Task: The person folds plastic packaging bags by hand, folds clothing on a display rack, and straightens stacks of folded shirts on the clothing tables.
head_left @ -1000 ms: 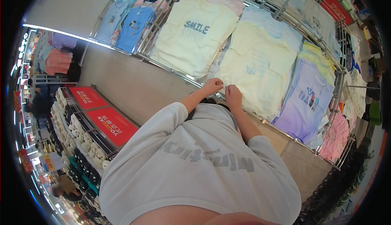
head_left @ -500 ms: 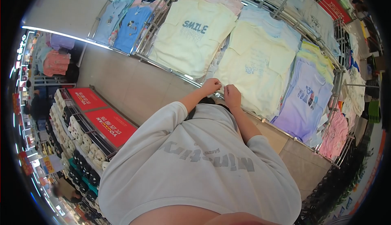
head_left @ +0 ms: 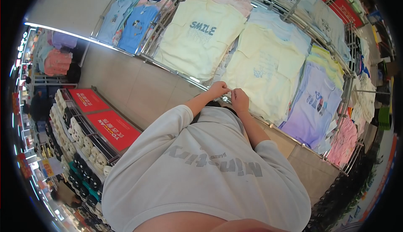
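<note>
My left hand [head_left: 218, 89] is closed in a pinch at the front edge of the clothes rack. Just beside it, my right hand [head_left: 240, 100] is closed too, and the fingertips of both meet or nearly meet. Whatever sits between them is too small to make out. Behind my hands a pale yellow T-shirt [head_left: 262, 70] lies on the rack, its front hem close to my right hand. To its left is another pale yellow T-shirt [head_left: 201, 37] with a "SMILE" print. The rack's metal rail [head_left: 184, 75] runs below both shirts.
A lilac T-shirt [head_left: 310, 116] and pink clothes [head_left: 343, 142] lie to the right, with blue shirts [head_left: 136, 29] at the back left. A shelf of footwear with red signs [head_left: 113, 129] stands at my left. Tiled floor [head_left: 130, 79] shows between shelf and rack.
My left fingertips have shifted slightly right, closing the small gap to my right fingertips. The shirts on the rack lie as before; the view has tilted a little.
</note>
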`<state>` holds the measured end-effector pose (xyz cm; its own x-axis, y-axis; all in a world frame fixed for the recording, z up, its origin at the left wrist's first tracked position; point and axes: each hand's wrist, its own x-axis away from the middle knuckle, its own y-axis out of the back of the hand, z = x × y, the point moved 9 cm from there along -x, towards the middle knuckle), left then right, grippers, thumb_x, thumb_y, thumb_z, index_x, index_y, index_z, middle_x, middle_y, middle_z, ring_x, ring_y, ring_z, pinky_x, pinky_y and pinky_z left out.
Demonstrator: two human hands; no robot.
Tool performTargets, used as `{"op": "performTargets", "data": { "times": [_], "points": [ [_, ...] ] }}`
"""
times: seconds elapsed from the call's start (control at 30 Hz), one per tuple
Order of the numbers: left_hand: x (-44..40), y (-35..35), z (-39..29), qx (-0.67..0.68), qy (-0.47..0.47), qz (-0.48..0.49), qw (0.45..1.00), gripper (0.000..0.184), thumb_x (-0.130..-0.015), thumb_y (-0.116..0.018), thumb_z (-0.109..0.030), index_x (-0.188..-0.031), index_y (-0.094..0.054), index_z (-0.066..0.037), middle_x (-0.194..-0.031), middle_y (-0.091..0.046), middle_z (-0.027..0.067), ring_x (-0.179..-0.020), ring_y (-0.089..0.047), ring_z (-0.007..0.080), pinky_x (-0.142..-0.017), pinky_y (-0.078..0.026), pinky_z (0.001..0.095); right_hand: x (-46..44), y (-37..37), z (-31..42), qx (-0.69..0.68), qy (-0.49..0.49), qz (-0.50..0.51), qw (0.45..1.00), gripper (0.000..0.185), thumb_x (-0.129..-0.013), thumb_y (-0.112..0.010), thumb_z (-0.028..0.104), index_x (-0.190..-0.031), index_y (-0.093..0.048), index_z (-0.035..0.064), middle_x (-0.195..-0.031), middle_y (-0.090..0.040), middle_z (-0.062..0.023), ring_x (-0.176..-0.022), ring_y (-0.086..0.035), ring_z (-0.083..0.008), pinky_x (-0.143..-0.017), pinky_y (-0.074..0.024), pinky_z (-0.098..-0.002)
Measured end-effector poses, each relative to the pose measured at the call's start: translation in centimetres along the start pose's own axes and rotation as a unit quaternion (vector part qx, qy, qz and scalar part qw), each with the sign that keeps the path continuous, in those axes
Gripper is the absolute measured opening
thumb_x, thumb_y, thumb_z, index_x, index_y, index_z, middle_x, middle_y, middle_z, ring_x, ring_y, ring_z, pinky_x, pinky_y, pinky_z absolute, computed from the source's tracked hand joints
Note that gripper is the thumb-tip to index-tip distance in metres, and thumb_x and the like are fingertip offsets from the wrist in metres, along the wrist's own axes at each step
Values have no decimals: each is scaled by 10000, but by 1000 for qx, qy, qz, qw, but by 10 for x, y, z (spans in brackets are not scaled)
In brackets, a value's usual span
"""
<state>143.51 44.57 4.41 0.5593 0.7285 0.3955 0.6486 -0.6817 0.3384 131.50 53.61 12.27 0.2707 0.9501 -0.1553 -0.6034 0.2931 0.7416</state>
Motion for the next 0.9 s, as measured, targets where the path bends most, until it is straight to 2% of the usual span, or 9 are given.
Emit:
{"op": "performTargets", "data": {
  "times": [0.2,0.4,0.5,0.6,0.7,0.9],
  "points": [
    [-2,0,3,-42,-14,1,999,260,-828,-741,-240,-777,-670,4,-720,-666,149,-677,-643,257,-647,-501,383,0,-1,-1,-9,-4,-7,1000,143,-915,-657,178,-861,-622,51,-835,-635,-151,-775,-629,-365,-669,-496,-459],
    [-5,-8,19,62,-6,11,998,203,-855,-702,-197,-822,-701,4,-750,-712,127,-690,-670,224,-667,-523,360,0,0,-2,-4,-7,-7,1000,147,-918,-654,181,-864,-621,48,-835,-634,-159,-775,-626,-373,-670,-495,-461],
    [-4,-6,15,45,-15,7,999,200,-852,-708,-196,-823,-702,2,-748,-714,111,-688,-667,208,-664,-520,351,0,0,-1,-4,-6,-10,1000,151,-921,-652,183,-865,-621,46,-836,-635,-162,-774,-626,-375,-670,-496,-462],
    [-2,-5,13,66,8,12,998,221,-834,-732,-220,-816,-699,-2,-737,-700,113,-685,-660,216,-659,-515,346,0,1,-1,-7,-11,-10,1000,153,-923,-650,184,-866,-621,45,-837,-636,-162,-773,-628,-376,-671,-496,-464],
    [3,2,0,-41,-17,-6,999,246,-809,-754,-244,-804,-691,-6,-732,-684,119,-683,-650,226,-649,-508,350,-1,0,-1,-6,-13,-5,1000,155,-924,-650,187,-865,-623,46,-837,-637,-161,-775,-629,-374,-673,-497,-465],
    [3,4,2,0,-22,-29,999,237,-778,-754,-225,-785,-672,-2,-738,-677,132,-692,-644,237,-649,-502,366,0,-2,-3,1,-10,-10,1000,163,-927,-651,195,-865,-623,48,-839,-637,-159,-779,-629,-371,-677,-497,-463]
  ]
}}
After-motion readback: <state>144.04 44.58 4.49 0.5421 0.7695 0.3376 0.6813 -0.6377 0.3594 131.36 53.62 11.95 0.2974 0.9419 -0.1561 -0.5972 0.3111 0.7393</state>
